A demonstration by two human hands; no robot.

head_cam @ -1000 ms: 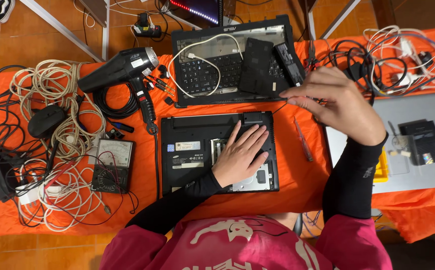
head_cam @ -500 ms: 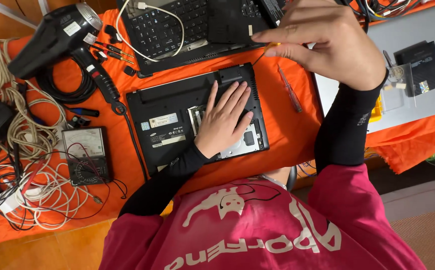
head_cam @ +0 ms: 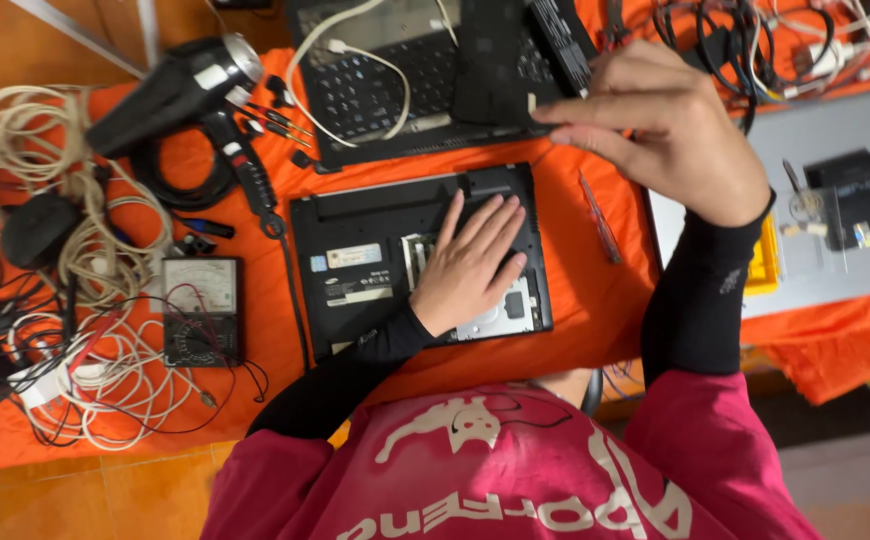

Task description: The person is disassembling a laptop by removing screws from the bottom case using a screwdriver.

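Lifted slightly off the upper laptop, the right hand (head_cam: pixel 670 125) now hovers, fingers pinched.
Left hand (head_cam: pixel 470 265) lies flat and open on the upturned black laptop (head_cam: pixel 365 265) on the orange-covered bench (head_cam: pixel 595 300); cables (head_cam: pixel 75 300), hair dryer (head_cam: pixel 175 90), tiled floor (head_cam: pixel 105 495).

Magenta shirt with whitish print, seemingly an animal figure; long black undersleeves on both arms.
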